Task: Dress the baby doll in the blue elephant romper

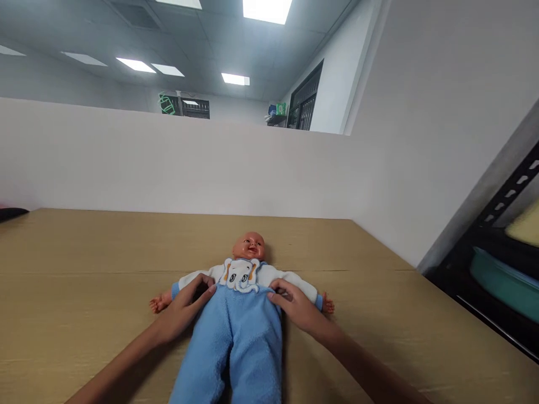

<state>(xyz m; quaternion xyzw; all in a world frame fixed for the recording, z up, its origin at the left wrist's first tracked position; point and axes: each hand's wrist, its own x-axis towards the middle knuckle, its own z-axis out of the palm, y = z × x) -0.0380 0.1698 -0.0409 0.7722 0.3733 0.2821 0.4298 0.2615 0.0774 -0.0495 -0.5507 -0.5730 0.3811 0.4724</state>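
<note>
Fingers of both hands: thumb and fingertips closed on the side edges of light-blue fleece overalls [248,320], just below a white elephant-face bib [240,276]. Overalls are worn by a bald plastic baby doll [249,247], face up on the brown wood-toned table [105,247], roughly mid-width. Long axis runs near–far: head far, legs near, leg end slightly left, feet out of view. Doll arms spread left and right. Left hand [189,303] angles in from near left, right hand [298,307] from near right; knuckles up, forearms low. White partition [189,168] beyond.
</note>
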